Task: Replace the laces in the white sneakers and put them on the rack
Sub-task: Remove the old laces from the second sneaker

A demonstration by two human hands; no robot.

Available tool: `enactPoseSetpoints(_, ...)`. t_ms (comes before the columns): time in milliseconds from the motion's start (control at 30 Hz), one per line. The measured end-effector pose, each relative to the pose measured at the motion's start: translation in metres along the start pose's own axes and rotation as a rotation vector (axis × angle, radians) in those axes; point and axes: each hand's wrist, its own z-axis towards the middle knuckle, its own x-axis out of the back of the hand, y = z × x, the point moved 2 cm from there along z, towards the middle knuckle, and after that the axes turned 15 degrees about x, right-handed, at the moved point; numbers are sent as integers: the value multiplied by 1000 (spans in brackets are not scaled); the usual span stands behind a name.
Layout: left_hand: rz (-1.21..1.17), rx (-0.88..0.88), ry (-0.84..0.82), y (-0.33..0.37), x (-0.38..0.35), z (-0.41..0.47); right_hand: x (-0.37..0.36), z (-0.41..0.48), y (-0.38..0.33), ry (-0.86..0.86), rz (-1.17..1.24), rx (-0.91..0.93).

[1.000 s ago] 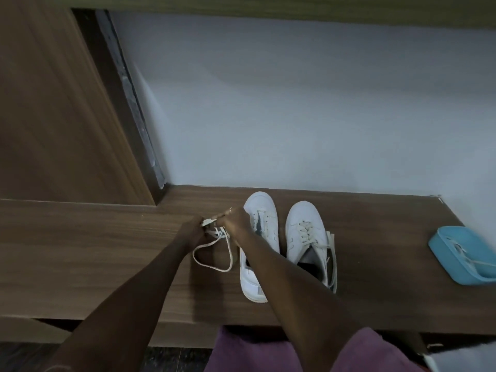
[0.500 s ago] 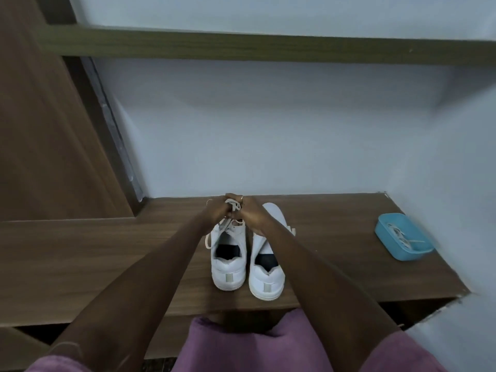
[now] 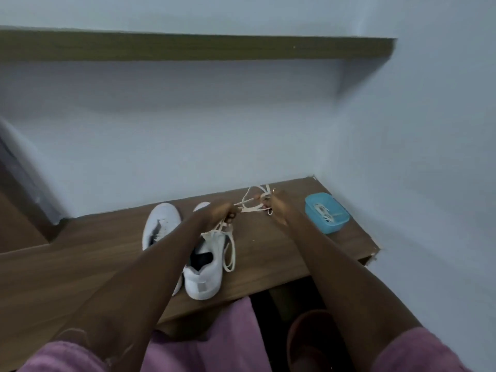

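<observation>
Two white sneakers stand side by side on the wooden shelf (image 3: 268, 253), toes toward the wall. The left sneaker (image 3: 161, 226) is partly hidden by my left forearm. The right sneaker (image 3: 205, 275) has loose lace loops hanging down its right side. My left hand (image 3: 224, 210) is closed on a white lace (image 3: 252, 202) just above the right sneaker's toe. My right hand (image 3: 276, 206) holds the bundled other end of that lace, to the right of the shoes and close to the blue tray.
A blue plastic tray (image 3: 326, 213) with white laces inside sits at the shelf's right end, near the wall corner. A higher wooden shelf (image 3: 188, 47) runs along the wall above. My knees in purple cloth (image 3: 204, 339) are at the shelf's front edge.
Both hands have moved right, from over the sneakers toward the blue tray, and have drawn apart with the lace stretched between them. The view has swung so the shoes sit further left.
</observation>
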Motion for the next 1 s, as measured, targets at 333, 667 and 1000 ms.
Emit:
enactPoseSetpoints(333,362,-171,-79,44,-163,45,112,-75,40,-320,5,-202)
enactPoseSetpoints(667,691,-141,-235,-15,-285,54,177,-146,173,-87,-318,-592)
enactPoseSetpoints(1000,672,46,-65,-121,-356,78,157,-205,203,-142,-341,-746)
